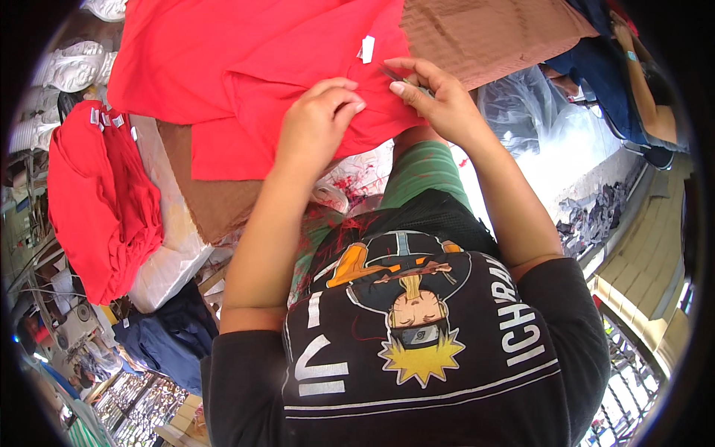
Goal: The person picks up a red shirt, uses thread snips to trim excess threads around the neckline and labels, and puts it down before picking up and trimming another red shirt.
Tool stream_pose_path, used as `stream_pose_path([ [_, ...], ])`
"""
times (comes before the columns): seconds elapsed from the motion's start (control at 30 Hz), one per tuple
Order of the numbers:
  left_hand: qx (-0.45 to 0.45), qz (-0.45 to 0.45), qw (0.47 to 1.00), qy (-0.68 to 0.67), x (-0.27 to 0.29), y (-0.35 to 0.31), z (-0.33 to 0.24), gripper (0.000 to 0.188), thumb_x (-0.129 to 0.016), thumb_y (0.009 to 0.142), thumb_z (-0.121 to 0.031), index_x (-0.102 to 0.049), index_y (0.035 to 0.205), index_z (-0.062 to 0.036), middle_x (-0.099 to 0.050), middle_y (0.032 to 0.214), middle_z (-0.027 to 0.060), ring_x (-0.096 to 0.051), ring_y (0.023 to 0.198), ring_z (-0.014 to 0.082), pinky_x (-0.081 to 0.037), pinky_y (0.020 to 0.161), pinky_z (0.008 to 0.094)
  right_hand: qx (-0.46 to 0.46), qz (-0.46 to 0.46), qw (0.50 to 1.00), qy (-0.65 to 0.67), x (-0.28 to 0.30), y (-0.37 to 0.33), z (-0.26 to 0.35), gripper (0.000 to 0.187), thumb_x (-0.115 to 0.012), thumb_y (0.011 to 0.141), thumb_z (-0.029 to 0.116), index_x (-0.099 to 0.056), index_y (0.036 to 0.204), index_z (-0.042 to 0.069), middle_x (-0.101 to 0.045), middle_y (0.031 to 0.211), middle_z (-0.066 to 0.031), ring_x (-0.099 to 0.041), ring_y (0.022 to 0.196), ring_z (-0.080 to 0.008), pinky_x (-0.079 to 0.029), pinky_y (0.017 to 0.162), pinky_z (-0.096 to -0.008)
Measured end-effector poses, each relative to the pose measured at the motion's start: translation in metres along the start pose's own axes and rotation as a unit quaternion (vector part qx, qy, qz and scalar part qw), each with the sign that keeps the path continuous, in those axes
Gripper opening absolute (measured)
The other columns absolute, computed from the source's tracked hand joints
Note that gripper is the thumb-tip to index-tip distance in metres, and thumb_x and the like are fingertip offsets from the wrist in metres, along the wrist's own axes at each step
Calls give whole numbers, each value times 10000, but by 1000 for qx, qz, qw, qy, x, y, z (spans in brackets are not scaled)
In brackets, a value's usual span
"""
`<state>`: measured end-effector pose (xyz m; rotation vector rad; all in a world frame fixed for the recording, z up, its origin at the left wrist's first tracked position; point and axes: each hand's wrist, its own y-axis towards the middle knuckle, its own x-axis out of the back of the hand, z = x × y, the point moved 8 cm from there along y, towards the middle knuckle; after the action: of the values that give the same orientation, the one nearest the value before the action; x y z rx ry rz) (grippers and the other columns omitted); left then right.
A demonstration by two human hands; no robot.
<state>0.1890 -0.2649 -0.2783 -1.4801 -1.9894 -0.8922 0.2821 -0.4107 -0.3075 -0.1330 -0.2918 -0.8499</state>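
Observation:
A red garment (275, 82) with a small white label (366, 50) is spread in front of me. My left hand (320, 115) rests over its near part. Those fingers are curled with thumb and forefinger close together, and what they pinch, if anything, I cannot make out. Just right of it, my right hand (439, 97) holds small dark thread snips (390, 74) between thumb and fingers, their pointed tip toward the label. Most of the snips is hidden by the fingers.
Brown cloth (491, 37) lies under the garment. At left are stacked red garments (100, 201) with white labels and a dark navy cloth (167, 335). Red thread scraps (346, 182) lie near my lap. Clear plastic (521, 108) and another person's arm (644, 89) are at right.

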Motion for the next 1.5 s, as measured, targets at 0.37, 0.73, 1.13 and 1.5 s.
stream_pose_path([
  [0.37,4,0,1000,4,39,3,-15,215,-728,798,-130,-706,980,-17,-671,1055,122,-649,978,218,-491,861,307,14,-51,997,56,14,2,22,306,-705,851,181,-621,1120,63,-657,873,-39,-577,800,-95,-469,723,-261],
  [0.73,-49,-94,993,52,-2,5,-11,199,-721,800,-113,-700,977,-25,-675,983,99,-673,847,223,-529,743,313,-19,-27,997,70,-17,1,2,148,-669,850,84,-635,978,17,-667,820,-64,-594,621,-107,-489,584,-276],
  [1.13,-44,62,996,-40,3,22,-3,199,-697,825,-99,-684,1010,-29,-681,910,70,-658,800,177,-525,741,297,-40,-10,997,70,-16,0,6,128,-660,861,92,-639,971,28,-660,800,-40,-557,583,-82,-468,552,-254],
  [1.5,-11,95,994,-45,4,35,11,152,-632,891,-118,-681,982,-7,-698,840,99,-669,751,150,-537,705,284,-13,-25,1000,11,-16,0,8,174,-685,832,118,-649,980,34,-672,845,-76,-622,763,-168,-491,697,-308],
])
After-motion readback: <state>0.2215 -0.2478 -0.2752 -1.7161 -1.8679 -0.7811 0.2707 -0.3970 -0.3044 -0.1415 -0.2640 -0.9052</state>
